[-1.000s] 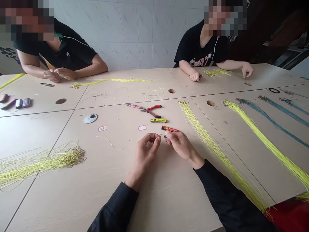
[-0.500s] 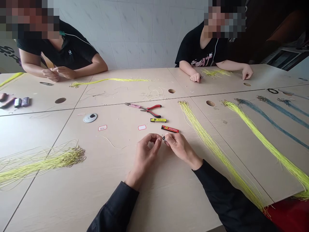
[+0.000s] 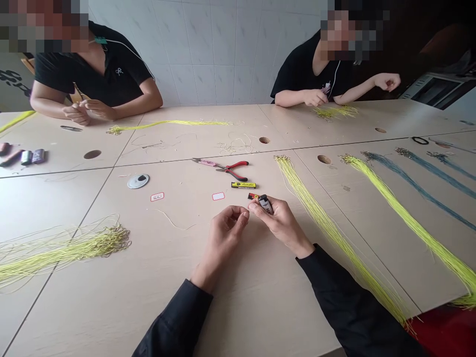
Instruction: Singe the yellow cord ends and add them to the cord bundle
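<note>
In the middle of the table, my left hand (image 3: pixel 227 229) is closed in a pinch, thumb against forefinger. A thin pale-yellow cord (image 3: pixel 174 222) trails over the table toward it; what sits between the fingertips is very small. My right hand (image 3: pixel 284 225), just to the right, grips a silver-grey lighter (image 3: pixel 266 204) with a black top. Its thumb lies along the lighter and no flame shows. Partly hidden behind this hand is a red lighter (image 3: pixel 252 196). Beyond it lie a yellow lighter (image 3: pixel 243 185) and red-handled pliers (image 3: pixel 234 169) beside a pink-handled tool (image 3: pixel 206 162).
Yellow cord bundles lie left (image 3: pixel 89 245) and right (image 3: pixel 320 218), with another yellow bundle (image 3: pixel 401 208) and blue-grey cords (image 3: pixel 420 191) farther right. A round lid-like disc (image 3: pixel 138 181) and two labels (image 3: pixel 218 196) lie ahead. Two people (image 3: pixel 111 79) (image 3: pixel 301 74) work opposite.
My right hand has turned and drawn slightly away from the left fingertips, bringing the lighter into view. The thin cord has shifted a little right. The person opposite right has raised both hands.
</note>
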The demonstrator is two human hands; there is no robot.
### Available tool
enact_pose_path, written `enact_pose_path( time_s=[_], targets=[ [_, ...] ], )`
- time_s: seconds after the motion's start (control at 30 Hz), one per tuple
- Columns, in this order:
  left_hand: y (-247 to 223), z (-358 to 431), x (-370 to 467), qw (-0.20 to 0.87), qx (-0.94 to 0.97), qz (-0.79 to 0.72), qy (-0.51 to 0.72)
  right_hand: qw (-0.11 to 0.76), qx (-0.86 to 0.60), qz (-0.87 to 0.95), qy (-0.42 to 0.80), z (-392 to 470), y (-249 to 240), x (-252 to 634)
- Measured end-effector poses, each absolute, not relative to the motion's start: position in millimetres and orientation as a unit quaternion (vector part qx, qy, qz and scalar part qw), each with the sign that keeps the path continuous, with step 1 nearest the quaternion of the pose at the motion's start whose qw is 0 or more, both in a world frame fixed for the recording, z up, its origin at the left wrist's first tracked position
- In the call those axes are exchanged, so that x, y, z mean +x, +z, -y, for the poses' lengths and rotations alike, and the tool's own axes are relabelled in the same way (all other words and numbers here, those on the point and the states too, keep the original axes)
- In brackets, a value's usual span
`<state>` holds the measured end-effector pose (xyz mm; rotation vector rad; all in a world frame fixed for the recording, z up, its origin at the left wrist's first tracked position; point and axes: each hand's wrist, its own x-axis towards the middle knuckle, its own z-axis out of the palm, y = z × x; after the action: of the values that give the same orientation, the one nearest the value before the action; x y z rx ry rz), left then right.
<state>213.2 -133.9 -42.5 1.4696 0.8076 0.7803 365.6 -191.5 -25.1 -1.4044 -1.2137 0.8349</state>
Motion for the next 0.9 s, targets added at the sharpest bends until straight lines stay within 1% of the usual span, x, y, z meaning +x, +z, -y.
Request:
enact_pose_path(
  time_s=[0.37,0.7,0.83,0.9],
  targets=[
    [-37.8,134.2,212.5,0.615,0.632,-0.343,0.324,0.523,-0.577,0.515,0.358,191.1,-27.1,365.2],
    [-50.5,130.5,213.5,0.569,0.659,-0.341,0.354,0.485,-0.567,0.545,0.382,191.7,-18.7,361.3],
    [-50.7,130.3,213.4,0.564,0.667,-0.34,0.35,0.473,-0.581,0.554,0.363,193.9,-19.0,358.4],
    [-48.7,131.6,212.7,0.554,0.687,-0.329,0.336,0.486,-0.601,0.534,0.342,197.0,-16.3,363.0]
  ],
)
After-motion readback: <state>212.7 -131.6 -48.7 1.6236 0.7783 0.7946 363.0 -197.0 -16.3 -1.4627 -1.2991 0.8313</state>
